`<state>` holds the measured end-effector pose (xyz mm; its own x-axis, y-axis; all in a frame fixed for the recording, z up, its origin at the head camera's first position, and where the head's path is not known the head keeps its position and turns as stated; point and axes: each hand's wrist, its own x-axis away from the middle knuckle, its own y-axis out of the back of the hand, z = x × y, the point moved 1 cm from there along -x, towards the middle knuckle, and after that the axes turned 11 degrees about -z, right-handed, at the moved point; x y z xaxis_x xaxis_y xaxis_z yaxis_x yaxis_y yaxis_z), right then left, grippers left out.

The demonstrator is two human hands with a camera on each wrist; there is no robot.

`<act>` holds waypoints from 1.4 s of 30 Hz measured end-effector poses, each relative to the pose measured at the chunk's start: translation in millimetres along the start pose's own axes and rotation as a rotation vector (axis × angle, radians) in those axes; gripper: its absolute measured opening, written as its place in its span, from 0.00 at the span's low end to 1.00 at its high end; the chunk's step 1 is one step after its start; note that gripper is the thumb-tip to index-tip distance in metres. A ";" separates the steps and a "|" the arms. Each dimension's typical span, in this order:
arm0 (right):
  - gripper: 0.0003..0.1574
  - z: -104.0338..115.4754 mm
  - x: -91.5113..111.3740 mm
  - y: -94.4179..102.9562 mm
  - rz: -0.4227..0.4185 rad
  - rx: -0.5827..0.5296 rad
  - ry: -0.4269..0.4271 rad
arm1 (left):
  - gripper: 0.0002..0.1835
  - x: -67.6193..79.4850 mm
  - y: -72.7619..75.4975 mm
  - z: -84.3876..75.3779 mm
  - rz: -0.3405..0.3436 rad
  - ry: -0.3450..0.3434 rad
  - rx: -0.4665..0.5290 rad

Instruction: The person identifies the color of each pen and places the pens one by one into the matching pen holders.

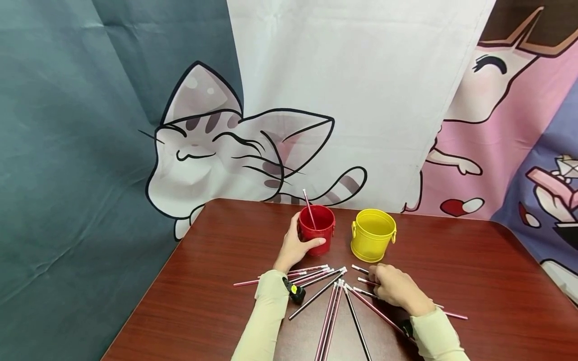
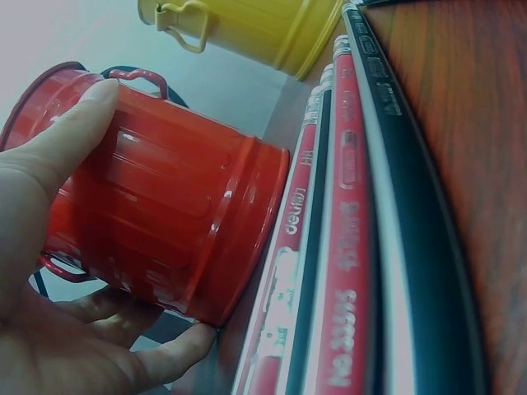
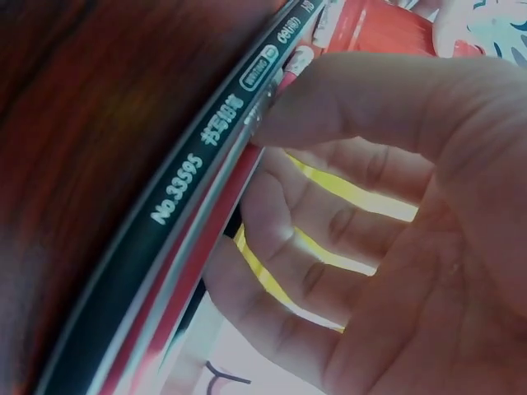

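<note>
Near the back of the table my left hand (image 1: 292,249) grips a small red metal bucket (image 1: 322,233) by its side, the thumb across its front. One pencil (image 1: 308,204) with a white end leans inside it. My right hand (image 1: 398,288) is low over the pencils at the right, fingers curled. In the right wrist view its thumb and fingertips pinch a red pencil (image 3: 185,276), beside a black pencil (image 3: 185,173) lying along the table. Just beyond that hand stands a yellow bucket (image 1: 371,246) with side handles.
Several red and black pencils (image 1: 331,321) fan out across the wooden table (image 1: 194,301), eraser ends toward the buckets. Some of them lie right beneath the left wrist. A cloth backdrop (image 1: 361,75) with cartoon drawings hangs behind the table's back edge.
</note>
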<state>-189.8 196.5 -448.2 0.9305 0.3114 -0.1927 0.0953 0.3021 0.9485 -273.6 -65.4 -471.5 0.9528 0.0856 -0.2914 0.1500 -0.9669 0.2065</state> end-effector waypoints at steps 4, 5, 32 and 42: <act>0.13 1.1 -0.3 -0.5 -0.005 0.036 0.010 | 0.47 -0.3 0.8 0.0 -0.002 -0.005 0.007; 0.13 1.1 -0.4 -0.7 -0.006 0.044 0.013 | 0.47 -0.1 0.8 0.3 -0.002 -0.002 0.005; 0.15 -1.6 2.7 14.0 -0.158 -0.103 0.203 | 0.46 13.6 8.7 -35.0 0.052 0.013 0.019; 0.17 0.1 -0.6 28.6 -0.243 -0.202 0.214 | 0.46 13.0 9.8 -34.1 0.061 0.012 0.018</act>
<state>-187.7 204.8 -421.0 0.7923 0.3841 -0.4741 0.2125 0.5547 0.8045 -250.8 -65.6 -441.4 0.9631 0.0296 -0.2674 0.0872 -0.9746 0.2062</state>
